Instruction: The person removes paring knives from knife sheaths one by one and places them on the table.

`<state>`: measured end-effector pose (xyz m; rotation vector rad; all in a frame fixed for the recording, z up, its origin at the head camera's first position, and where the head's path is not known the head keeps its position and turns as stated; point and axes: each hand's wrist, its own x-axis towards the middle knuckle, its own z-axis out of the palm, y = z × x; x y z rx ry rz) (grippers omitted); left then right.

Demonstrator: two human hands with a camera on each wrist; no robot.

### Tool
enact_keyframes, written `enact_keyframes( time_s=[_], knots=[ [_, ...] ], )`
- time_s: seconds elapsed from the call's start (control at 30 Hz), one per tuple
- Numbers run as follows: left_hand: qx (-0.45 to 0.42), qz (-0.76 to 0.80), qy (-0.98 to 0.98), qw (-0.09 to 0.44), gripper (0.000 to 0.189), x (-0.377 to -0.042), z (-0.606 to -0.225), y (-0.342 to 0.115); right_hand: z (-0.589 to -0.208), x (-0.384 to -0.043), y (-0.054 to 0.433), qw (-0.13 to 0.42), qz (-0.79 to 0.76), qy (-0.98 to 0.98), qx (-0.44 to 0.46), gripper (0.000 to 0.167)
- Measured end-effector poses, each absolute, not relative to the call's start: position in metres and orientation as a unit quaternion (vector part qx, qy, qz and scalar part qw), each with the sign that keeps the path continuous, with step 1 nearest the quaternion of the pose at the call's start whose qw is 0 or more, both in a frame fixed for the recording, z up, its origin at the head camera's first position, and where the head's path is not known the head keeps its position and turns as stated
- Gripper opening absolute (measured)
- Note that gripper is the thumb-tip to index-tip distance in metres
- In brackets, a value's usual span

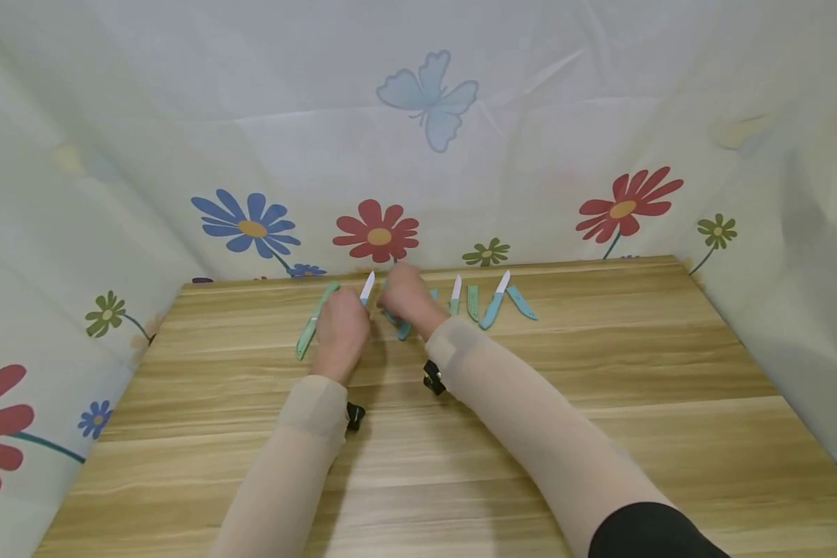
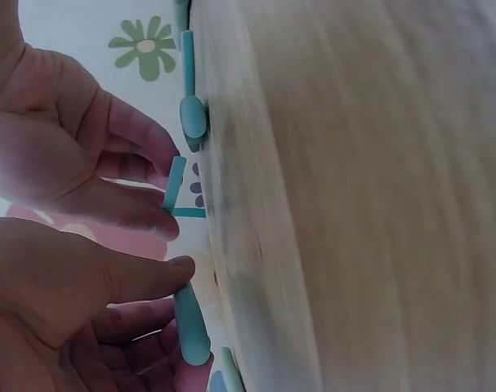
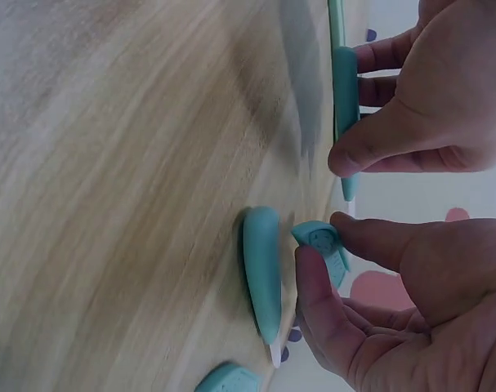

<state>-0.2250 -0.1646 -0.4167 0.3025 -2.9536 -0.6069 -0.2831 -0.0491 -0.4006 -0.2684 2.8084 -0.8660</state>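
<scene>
My left hand (image 1: pixel 342 322) grips a paring knife by its blue handle (image 3: pixel 346 90), its pale blade (image 1: pixel 368 287) pointing away toward the wall. Close beside it, my right hand (image 1: pixel 413 296) pinches a small blue blade sheath (image 3: pixel 323 249) between thumb and fingers. The sheath is apart from the blade. Below my right hand lies another blue-handled knife (image 3: pixel 262 278), mostly hidden in the head view. To the left of my left hand lies a green knife (image 1: pixel 307 337), partly covered by that hand.
Right of my hands lie a blue sheath (image 1: pixel 433 294), a green-handled knife (image 1: pixel 456 288), a green sheath (image 1: pixel 472 302), a blue-handled knife (image 1: pixel 492 308) and a blue sheath (image 1: pixel 521 302). They rest near the wooden table's (image 1: pixel 404 449) back edge, before a flowered curtain (image 1: pixel 530 170).
</scene>
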Motion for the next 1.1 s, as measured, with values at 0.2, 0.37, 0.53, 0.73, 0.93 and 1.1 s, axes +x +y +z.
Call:
enact_keyframes(
  time_s=[0.2,0.37,0.53,0.73,0.93,1.1],
  knots=[
    [0.113,-0.198,-0.973,0.04,0.014,-0.228,-0.421,-0.164,-0.404,-0.284,-0.059,0.103,-0.269,0.954,-0.087,0.011],
    [0.108,-0.183,-0.977,0.037,0.013,-0.229,-0.423,-0.162,-0.407,-0.284,-0.063,0.088,-0.252,0.958,-0.1,0.01],
    [0.092,-0.173,-0.98,0.041,0.014,-0.23,-0.425,-0.163,-0.408,-0.282,-0.064,0.09,-0.237,0.961,-0.113,0.015],
    [0.101,-0.198,-0.975,0.03,0.014,-0.231,-0.426,-0.163,-0.412,-0.283,-0.063,0.075,-0.2,0.967,-0.138,0.013],
    [0.1,-0.204,-0.974,0.025,0.012,-0.23,-0.426,-0.164,-0.416,-0.286,-0.065,0.074,-0.193,0.97,-0.129,0.018],
    [0.096,-0.205,-0.974,0.022,0.014,-0.229,-0.425,-0.165,-0.414,-0.285,-0.064,0.087,-0.217,0.966,-0.112,0.018]
  ],
)
